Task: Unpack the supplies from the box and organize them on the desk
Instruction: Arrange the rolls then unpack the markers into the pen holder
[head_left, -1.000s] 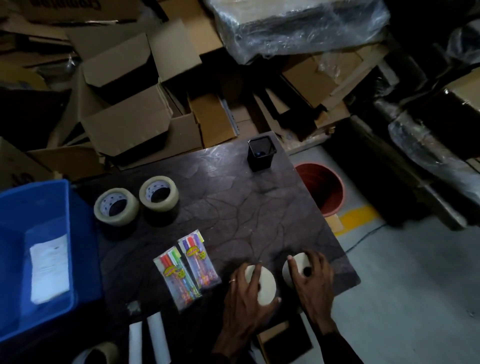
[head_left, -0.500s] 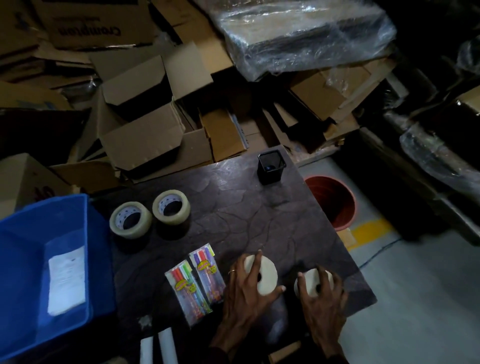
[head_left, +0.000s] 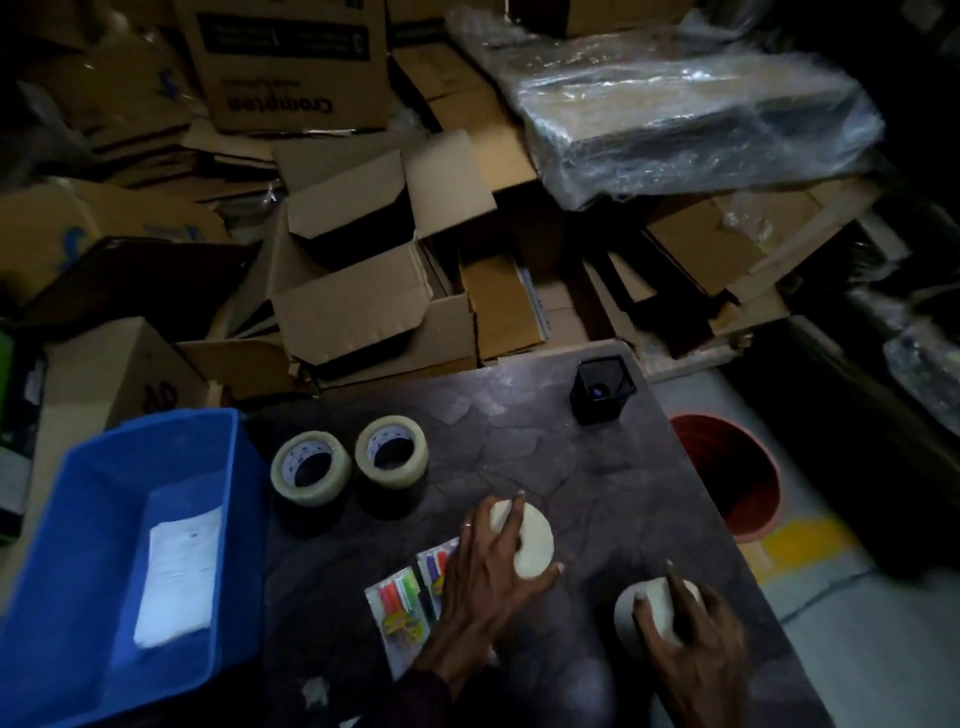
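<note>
White rolls are the supplies in hand, two of them lying flat on the dark desk. The left roll is just toward 6 o'clock of the desk's middle. The right roll is near the 5 o'clock corner, apart from the first.

The left hand covers its roll with fingers spread and curled over the rim. The right hand clasps its roll between thumb and forefinger.

The step looks like placing this pair. It would go best with each roll set flat and level with its mate. Both should stay in from the 5 o'clock edge, which the right roll sits close to.

Two marker packs lie at 7 o'clock, partly under the left wrist, so that hand should lift off without dragging them. Two clear tape rolls sit side by side at 10 o'clock, and a black pen cup at 1 o'clock. A blue bin holding a white paper stands at 9 o'clock by the desk's edge.
</note>
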